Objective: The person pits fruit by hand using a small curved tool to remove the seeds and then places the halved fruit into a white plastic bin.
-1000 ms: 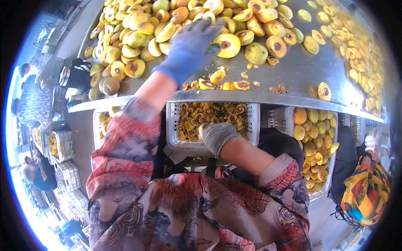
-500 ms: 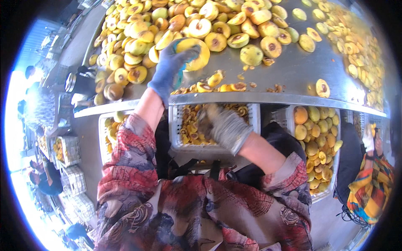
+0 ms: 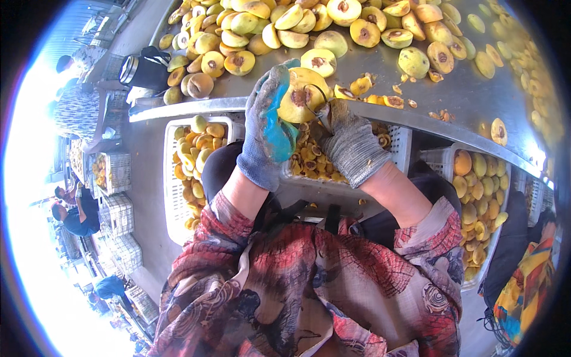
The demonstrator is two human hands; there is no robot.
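Note:
A yellow peach half (image 3: pixel 292 106) is in my left hand (image 3: pixel 266 134), gloved in blue-grey with a teal palm. Its cut face, with a brown stone hollow in the middle, is turned toward my right hand (image 3: pixel 355 146). That hand, in a grey knit glove, is closed round a pitting tool with a thin curved metal blade (image 3: pixel 325 116). The blade's loop lies against the cut face; my fingers hide the handle. Both hands are above a white crate (image 3: pixel 402 146) of peach scraps, at the edge of the metal table (image 3: pixel 238 105).
Many peach halves (image 3: pixel 285 37) are heaped on the table, with scraps (image 3: pixel 380 100) near its edge. Crates of peach halves stand left (image 3: pixel 172 202) and right (image 3: pixel 505 178) of my knees. A person in a colourful patterned sleeve (image 3: pixel 526 285) is at the far right.
My left hand has brought the peach half from over the table toward me. My right hand has risen from the scrap crate, and its blade now meets the fruit. The view has shifted.

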